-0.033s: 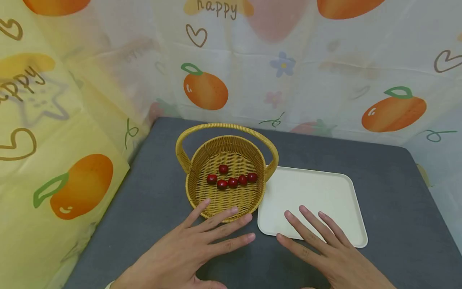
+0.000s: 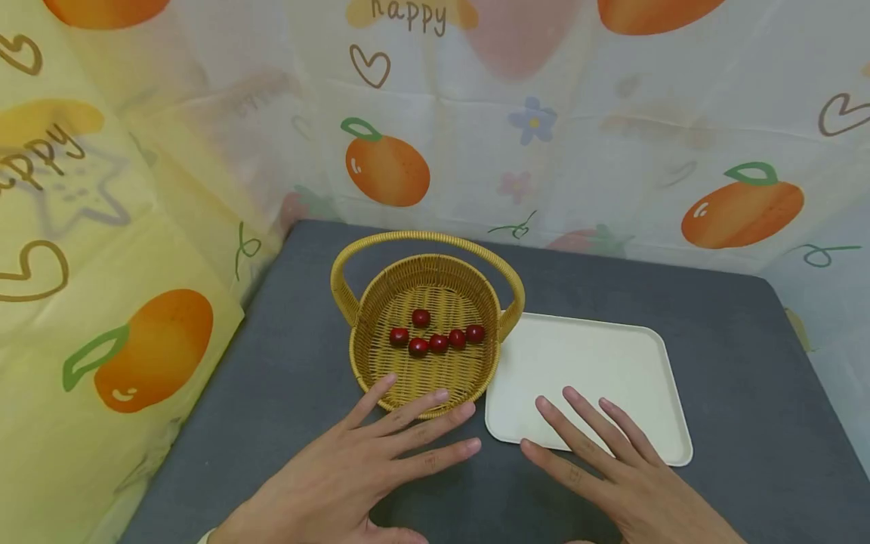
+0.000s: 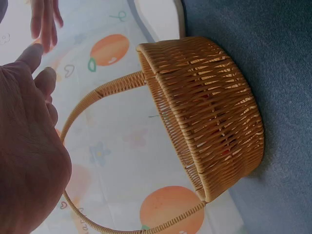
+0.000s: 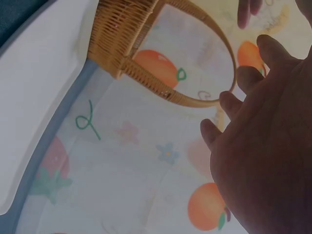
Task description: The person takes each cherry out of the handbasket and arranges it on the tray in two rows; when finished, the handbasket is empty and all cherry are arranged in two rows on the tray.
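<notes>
Pale fabric (image 2: 442,106) printed with oranges, hearts and the word "happy" hangs behind and beside a dark grey-blue surface (image 2: 285,363). On it, left of centre, a round wicker basket (image 2: 428,268) stands upright, mouth facing up; it has no long axis, but its tall handle (image 2: 428,236) arches from left to right. Just to its right lies a white rectangular tray (image 2: 591,363), flat, its long axis running left to right, the right end angled slightly toward the person. Two bare hands extend from the near side: the left hand (image 2: 367,461) hovers by the basket's near rim, the right hand (image 2: 625,476) by the tray's near edge. All visible fingers are straight and spread, grasping nothing. The step in hand looks like a ready pose; reaching into the basket would call for clearing its rim and narrowing the fingers to a light pinch. Smallest are six dark red cherries (image 2: 438,344) on the basket's floor, five in a shallow curve, one behind; they look round, pointing no clear way.
</notes>
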Tool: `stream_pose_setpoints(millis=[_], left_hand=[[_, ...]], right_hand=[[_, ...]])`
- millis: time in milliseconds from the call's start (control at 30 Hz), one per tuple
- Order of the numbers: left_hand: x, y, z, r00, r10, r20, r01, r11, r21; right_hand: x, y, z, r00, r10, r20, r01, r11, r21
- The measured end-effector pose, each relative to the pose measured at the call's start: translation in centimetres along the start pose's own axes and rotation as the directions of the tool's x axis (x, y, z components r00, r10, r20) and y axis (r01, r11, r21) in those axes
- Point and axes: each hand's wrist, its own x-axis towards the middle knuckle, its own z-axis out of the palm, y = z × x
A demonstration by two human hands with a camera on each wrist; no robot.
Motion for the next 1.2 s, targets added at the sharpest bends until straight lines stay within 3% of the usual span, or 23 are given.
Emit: stream_pose_setpoints(millis=[300, 433, 600, 700, 767, 833, 933, 1033, 1067, 1133, 1200], left_hand=[[-0.2, 0.2, 0.1, 1.000, -0.012, -0.024, 0.011, 0.999, -0.040], [-0.2, 0.0, 0.4, 0.998, -0.042, -0.044, 0.037, 0.993, -0.112], [-0.3, -0.5, 1.2, 0.985, -0.156, -0.072, 0.138, 0.968, -0.209], [-0.7, -0.9, 1.8, 0.954, -0.279, -0.110, 0.243, 0.934, -0.262], [-1.1, -1.3, 2.1, 0.913, -0.381, -0.148, 0.319, 0.891, -0.323], [-1.3, -1.7, 2.4, 0.857, -0.469, -0.215, 0.360, 0.842, -0.403], [-1.4, -2.4, 2.8, 0.748, -0.572, -0.336, 0.351, 0.771, -0.532], [-1.3, -3.1, 3.2, 0.626, -0.644, -0.440, 0.297, 0.719, -0.629], [-1.3, -3.4, 3.3, 0.588, -0.669, -0.455, 0.290, 0.699, -0.653], [-1.1, -3.9, 3.5, 0.526, -0.721, -0.452, 0.286, 0.650, -0.704], [-0.9, -4.6, 3.8, 0.487, -0.772, -0.410, 0.296, 0.587, -0.754]], right_hand=[[0.2, -0.3, -0.1, 1.000, -0.003, -0.017, 0.003, 1.000, 0.009], [0.4, -0.6, -0.2, 1.000, 0.017, -0.003, -0.017, 1.000, 0.018], [1.2, -0.7, -0.6, 0.998, 0.060, -0.032, -0.057, 0.995, 0.085], [1.9, -0.9, -1.1, 0.993, 0.074, -0.093, -0.061, 0.988, 0.140], [2.6, -1.0, -1.4, 0.987, 0.088, -0.133, -0.063, 0.982, 0.180], [3.3, -1.1, -1.7, 0.980, 0.112, -0.163, -0.078, 0.977, 0.201], [4.7, -1.4, -2.2, 0.972, 0.170, -0.160, -0.133, 0.966, 0.220], [6.5, -1.8, -2.4, 0.963, 0.221, -0.151, -0.187, 0.959, 0.213], [7.1, -1.9, -2.5, 0.961, 0.232, -0.153, -0.199, 0.958, 0.208], [8.4, -2.0, -2.4, 0.955, 0.239, -0.174, -0.201, 0.956, 0.213], [9.8, -2.0, -2.1, 0.952, 0.251, -0.175, -0.212, 0.953, 0.214]])
